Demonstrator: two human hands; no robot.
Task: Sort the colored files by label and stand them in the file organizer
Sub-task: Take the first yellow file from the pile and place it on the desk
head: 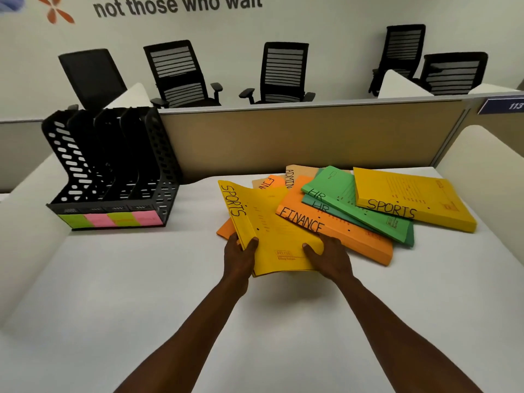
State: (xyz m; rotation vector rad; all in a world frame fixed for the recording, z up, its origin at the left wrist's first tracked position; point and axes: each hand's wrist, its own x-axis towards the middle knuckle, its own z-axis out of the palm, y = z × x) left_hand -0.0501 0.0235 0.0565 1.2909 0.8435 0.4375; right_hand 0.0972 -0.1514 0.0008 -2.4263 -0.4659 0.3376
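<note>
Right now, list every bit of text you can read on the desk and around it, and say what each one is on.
"SPORTS": yellow file in both hands
"SPORTS": yellow file at right
"FINANCE": orange file
"HR": top green file
"HR": lower green file
"ADMIN": tan file
"FIN", rest hidden: rear orange file
"not those who wait": wall
"113": blue sign
Unreadable: sticky notes on the organizer, small print on the files.

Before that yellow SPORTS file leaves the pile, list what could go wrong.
1. The yellow SPORTS file, gripped by the left hand and right hand, overlaps the orange FINANCE file; lifting it may drag the loose pile askew.
2. The sticky notes on the black perforated file organizer are unreadable here, so the wrong slot is possible.
3. A second yellow SPORTS file sits far right and could be missed.
</note>
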